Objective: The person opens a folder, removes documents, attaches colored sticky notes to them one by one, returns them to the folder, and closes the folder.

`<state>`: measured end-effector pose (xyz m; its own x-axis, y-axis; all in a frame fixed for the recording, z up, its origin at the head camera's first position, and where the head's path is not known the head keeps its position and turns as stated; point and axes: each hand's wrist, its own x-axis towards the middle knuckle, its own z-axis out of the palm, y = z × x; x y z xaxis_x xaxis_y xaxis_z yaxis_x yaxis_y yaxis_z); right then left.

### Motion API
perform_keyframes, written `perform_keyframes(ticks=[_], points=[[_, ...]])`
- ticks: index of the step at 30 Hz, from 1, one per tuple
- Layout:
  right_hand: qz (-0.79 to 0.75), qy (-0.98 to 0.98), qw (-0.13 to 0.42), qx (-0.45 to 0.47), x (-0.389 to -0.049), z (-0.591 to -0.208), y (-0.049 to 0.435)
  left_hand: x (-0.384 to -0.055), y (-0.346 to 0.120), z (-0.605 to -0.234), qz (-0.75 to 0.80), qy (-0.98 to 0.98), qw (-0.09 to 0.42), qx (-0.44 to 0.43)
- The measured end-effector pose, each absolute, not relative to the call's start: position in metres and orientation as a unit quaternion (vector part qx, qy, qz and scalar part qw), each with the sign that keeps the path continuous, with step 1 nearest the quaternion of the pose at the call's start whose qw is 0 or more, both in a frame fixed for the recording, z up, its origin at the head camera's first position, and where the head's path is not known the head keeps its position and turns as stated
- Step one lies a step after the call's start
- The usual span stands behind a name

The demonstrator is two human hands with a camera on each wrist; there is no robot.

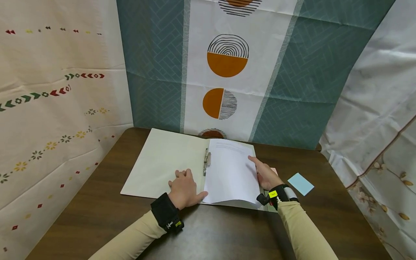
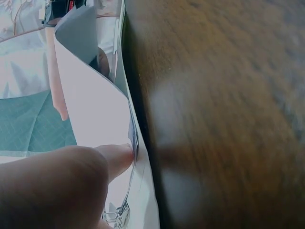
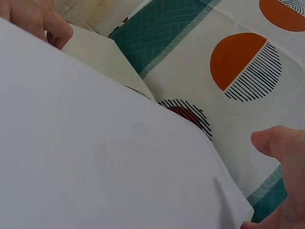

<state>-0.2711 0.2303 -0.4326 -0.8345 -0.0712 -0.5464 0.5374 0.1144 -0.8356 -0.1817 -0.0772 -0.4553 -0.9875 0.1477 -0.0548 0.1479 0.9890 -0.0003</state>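
An open pale folder point(image 1: 172, 151) lies on the table, with a metal clip point(image 1: 206, 160) along its spine. White paper point(image 1: 230, 173) with a few printed lines near its top covers the folder's right side, its lower edge bowed upward. My left hand point(image 1: 184, 189) rests on the left cover. Its thumb point(image 2: 116, 157) presses the paper's lower corner near the spine. At the paper's right edge is my right hand point(image 1: 266, 176), its thumb point(image 3: 269, 140) spread away from the sheet. A fingertip shows behind the lifted paper in the left wrist view.
A light blue paper note point(image 1: 300, 184) lies on the brown table point(image 1: 227, 234) to the right of my right hand. A pink piece point(image 1: 274, 170) and a green piece point(image 1: 271, 208) peek out beside that hand. Patterned cloth point(image 1: 156, 72) hangs behind the table and on both sides.
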Motion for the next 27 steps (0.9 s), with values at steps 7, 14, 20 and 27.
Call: perform_keyframes(ticks=[7, 14, 20, 27], points=[[-0.620, 0.730, 0.219, 0.187, -0.269, -0.430, 0.230, -0.181, -0.078, -0.454, 0.011, 0.997, 0.025, 0.070], [-0.600, 0.754, 0.194, 0.183, -0.272, -0.436, 0.230, -0.181, -0.078, -0.454, 0.025, 0.997, 0.022, 0.067], [-0.586, 0.771, 0.174, 0.180, -0.270, -0.438, 0.233, -0.179, -0.077, -0.452, 0.032, 0.997, 0.026, 0.065], [-0.576, 0.781, 0.163, 0.175, -0.268, -0.441, 0.233, -0.179, -0.078, -0.451, 0.047, 0.997, 0.028, 0.058]])
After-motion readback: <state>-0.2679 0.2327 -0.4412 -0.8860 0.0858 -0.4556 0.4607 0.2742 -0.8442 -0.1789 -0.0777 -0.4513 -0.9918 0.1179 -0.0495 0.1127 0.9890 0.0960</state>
